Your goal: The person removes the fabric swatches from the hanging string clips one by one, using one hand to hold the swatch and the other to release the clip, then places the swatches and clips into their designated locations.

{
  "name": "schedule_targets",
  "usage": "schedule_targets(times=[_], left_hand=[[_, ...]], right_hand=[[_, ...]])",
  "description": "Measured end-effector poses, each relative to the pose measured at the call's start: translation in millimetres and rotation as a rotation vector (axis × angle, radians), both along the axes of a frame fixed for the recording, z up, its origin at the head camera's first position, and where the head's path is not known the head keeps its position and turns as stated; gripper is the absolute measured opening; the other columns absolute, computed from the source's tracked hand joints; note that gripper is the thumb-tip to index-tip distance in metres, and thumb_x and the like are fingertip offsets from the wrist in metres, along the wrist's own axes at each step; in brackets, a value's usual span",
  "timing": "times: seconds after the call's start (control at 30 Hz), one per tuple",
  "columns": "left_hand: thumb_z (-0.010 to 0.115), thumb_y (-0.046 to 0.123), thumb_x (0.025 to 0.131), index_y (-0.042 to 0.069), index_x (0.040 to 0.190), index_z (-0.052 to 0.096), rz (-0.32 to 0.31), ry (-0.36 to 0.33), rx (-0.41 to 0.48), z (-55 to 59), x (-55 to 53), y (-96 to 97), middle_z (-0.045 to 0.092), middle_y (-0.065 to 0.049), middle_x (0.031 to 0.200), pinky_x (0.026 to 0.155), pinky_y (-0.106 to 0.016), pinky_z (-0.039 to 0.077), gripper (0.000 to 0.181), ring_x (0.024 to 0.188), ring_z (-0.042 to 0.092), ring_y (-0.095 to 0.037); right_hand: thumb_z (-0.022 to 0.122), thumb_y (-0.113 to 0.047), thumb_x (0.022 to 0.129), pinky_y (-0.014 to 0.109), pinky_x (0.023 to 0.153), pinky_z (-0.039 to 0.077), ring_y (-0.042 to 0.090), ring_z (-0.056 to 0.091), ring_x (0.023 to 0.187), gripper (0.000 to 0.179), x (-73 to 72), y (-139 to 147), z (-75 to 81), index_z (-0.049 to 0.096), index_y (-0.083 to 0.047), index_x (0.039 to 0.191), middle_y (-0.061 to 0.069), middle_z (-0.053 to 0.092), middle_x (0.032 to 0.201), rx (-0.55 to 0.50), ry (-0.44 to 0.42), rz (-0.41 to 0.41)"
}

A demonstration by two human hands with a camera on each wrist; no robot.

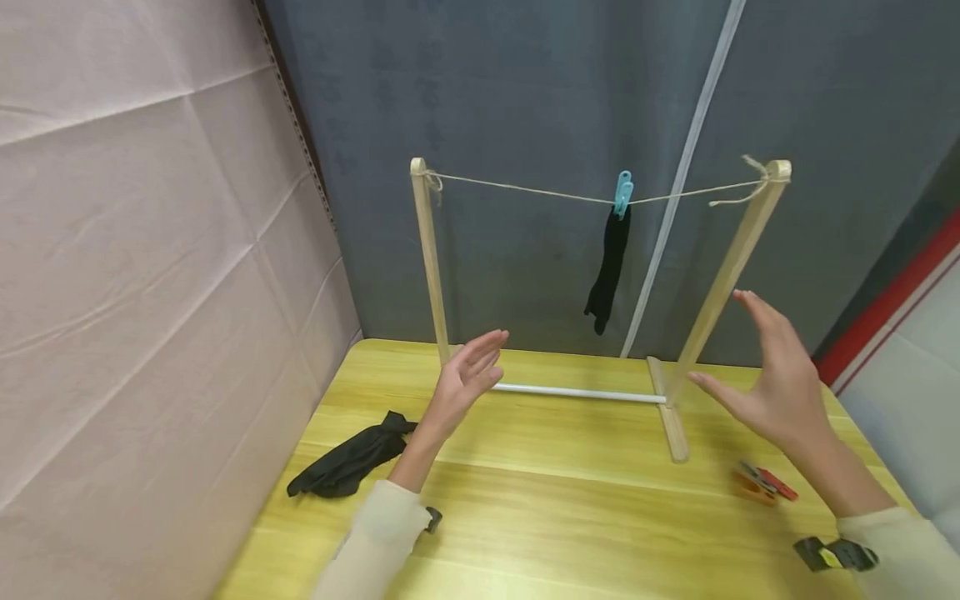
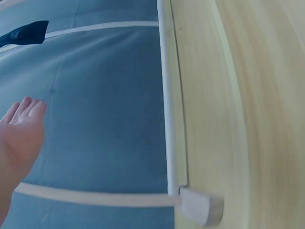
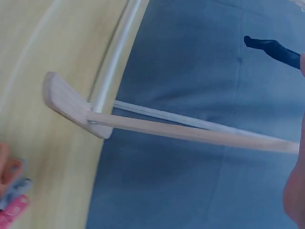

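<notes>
My left hand [image 1: 467, 377] is held up over the table near the left post [image 1: 430, 258] of a small wooden drying rack, fingers straight and nothing in it. On the other side my right hand [image 1: 783, 383] hovers beside the right post [image 1: 727, 275], thumb and fingers spread apart, holding nothing. A string [image 1: 525, 188] runs between the post tops. From it hangs a narrow black cloth [image 1: 610, 267], sock-like, under a blue clothespin [image 1: 622, 196]. Another black cloth [image 1: 348, 458] lies crumpled on the table, left of my left forearm.
Several clothespins, among them a red clothespin [image 1: 778, 483] and an orange clothespin [image 1: 753, 490], lie on the yellow wooden table [image 1: 540, 517] below my right hand. A white rod [image 1: 577, 392] joins the rack's feet. Behind stands a dark grey curtain [image 1: 510, 275]; a pale cloth wall [image 1: 150, 292] borders the left.
</notes>
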State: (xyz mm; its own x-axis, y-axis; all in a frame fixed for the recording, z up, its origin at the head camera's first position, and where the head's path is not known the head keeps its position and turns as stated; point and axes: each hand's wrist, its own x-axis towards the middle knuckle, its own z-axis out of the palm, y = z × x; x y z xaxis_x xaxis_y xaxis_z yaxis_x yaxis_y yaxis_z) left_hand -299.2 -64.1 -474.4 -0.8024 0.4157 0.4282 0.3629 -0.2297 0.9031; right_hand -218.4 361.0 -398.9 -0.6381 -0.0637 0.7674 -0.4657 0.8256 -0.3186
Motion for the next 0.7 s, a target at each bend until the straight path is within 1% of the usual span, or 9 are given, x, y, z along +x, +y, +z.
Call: schedule_targets(times=[0.03, 0.07, 0.13, 0.2, 0.3, 0.4, 0.53, 0.67, 0.7], left_hand=[[0.066, 0.019, 0.105, 0.005, 0.159, 0.043, -0.005, -0.006, 0.024, -1.3, -2.2, 3.7, 0.045, -0.014, 0.167, 0.129, -0.042, 0.036, 0.060, 0.158, 0.039, -0.032], [0.065, 0.016, 0.105, 0.005, 0.159, 0.043, -0.013, -0.013, 0.047, -2.3, -4.4, 7.4, 0.045, -0.015, 0.167, 0.129, -0.040, 0.036, 0.059, 0.158, 0.039, -0.033], [0.062, 0.011, 0.106, 0.004, 0.159, 0.042, -0.028, -0.035, 0.081, -2.7, -8.4, 15.1, 0.044, -0.017, 0.167, 0.128, -0.035, 0.039, 0.057, 0.158, 0.039, -0.033], [0.058, 0.007, 0.107, 0.002, 0.159, 0.041, -0.060, -0.080, 0.130, -2.2, -12.1, 22.0, 0.044, -0.019, 0.166, 0.127, -0.032, 0.040, 0.055, 0.158, 0.039, -0.033], [0.054, 0.007, 0.109, -0.002, 0.159, 0.039, -0.126, -0.171, 0.230, -1.3, -15.6, 29.7, 0.041, -0.023, 0.167, 0.129, -0.034, 0.037, 0.053, 0.158, 0.037, -0.036], [0.060, 0.013, 0.109, -0.006, 0.160, 0.035, -0.189, -0.257, 0.320, -2.7, -18.9, 35.1, 0.036, -0.027, 0.168, 0.132, -0.038, 0.033, 0.060, 0.160, 0.032, -0.039], [0.064, 0.025, 0.108, -0.006, 0.161, 0.032, -0.231, -0.314, 0.336, -6.1, -28.8, 48.5, 0.036, -0.025, 0.169, 0.133, -0.041, 0.031, 0.069, 0.161, 0.032, -0.037], [0.058, 0.027, 0.111, -0.006, 0.161, 0.032, -0.250, -0.354, 0.341, -5.5, -40.7, 69.3, 0.037, -0.025, 0.168, 0.133, -0.043, 0.030, 0.065, 0.160, 0.033, -0.036], [0.059, 0.028, 0.110, -0.007, 0.161, 0.032, -0.257, -0.362, 0.349, -4.7, -43.1, 74.7, 0.037, -0.026, 0.168, 0.133, -0.044, 0.029, 0.067, 0.160, 0.033, -0.037]], right_hand=[[0.077, -0.079, 0.078, 0.020, 0.128, 0.031, 0.042, 0.047, 0.148, 0.113, -4.0, -2, 3.6, 0.042, -0.012, 0.162, 0.019, 0.050, 0.162, 0.017, 0.050, 0.009], [0.069, -0.086, 0.079, 0.021, 0.129, 0.031, 0.043, 0.049, 0.146, 0.115, -7.6, -4, 7.8, 0.044, -0.009, 0.161, 0.021, 0.052, 0.159, 0.030, 0.099, 0.017], [0.064, -0.088, 0.080, 0.025, 0.130, 0.032, 0.042, 0.052, 0.143, 0.116, -13.7, -9, 16.6, 0.047, -0.003, 0.157, 0.023, 0.056, 0.154, 0.044, 0.189, 0.028], [0.063, -0.089, 0.081, 0.028, 0.132, 0.032, 0.041, 0.053, 0.144, 0.115, -17.5, -13, 26.2, 0.049, -0.001, 0.155, 0.025, 0.057, 0.153, 0.069, 0.243, 0.031], [0.061, -0.087, 0.084, 0.035, 0.132, 0.034, 0.039, 0.052, 0.146, 0.112, -21.8, -20, 41.6, 0.049, -0.001, 0.155, 0.023, 0.056, 0.155, 0.119, 0.281, 0.044], [0.059, -0.085, 0.088, 0.040, 0.132, 0.035, 0.040, 0.053, 0.146, 0.107, -26.9, -25, 58.4, 0.049, -0.002, 0.155, 0.021, 0.055, 0.157, 0.188, 0.307, 0.065], [0.056, -0.084, 0.090, 0.043, 0.130, 0.038, 0.042, 0.056, 0.142, 0.104, -32.3, -31, 80.8, 0.050, -0.003, 0.154, 0.019, 0.055, 0.158, 0.244, 0.346, 0.078], [0.056, -0.083, 0.091, 0.046, 0.128, 0.041, 0.042, 0.057, 0.141, 0.100, -33.5, -40, 98.2, 0.052, -0.005, 0.154, 0.018, 0.056, 0.158, 0.249, 0.359, 0.078], [0.056, -0.082, 0.092, 0.046, 0.128, 0.041, 0.042, 0.057, 0.142, 0.099, -33.6, -42, 101.6, 0.052, -0.005, 0.154, 0.018, 0.056, 0.157, 0.244, 0.361, 0.079]])
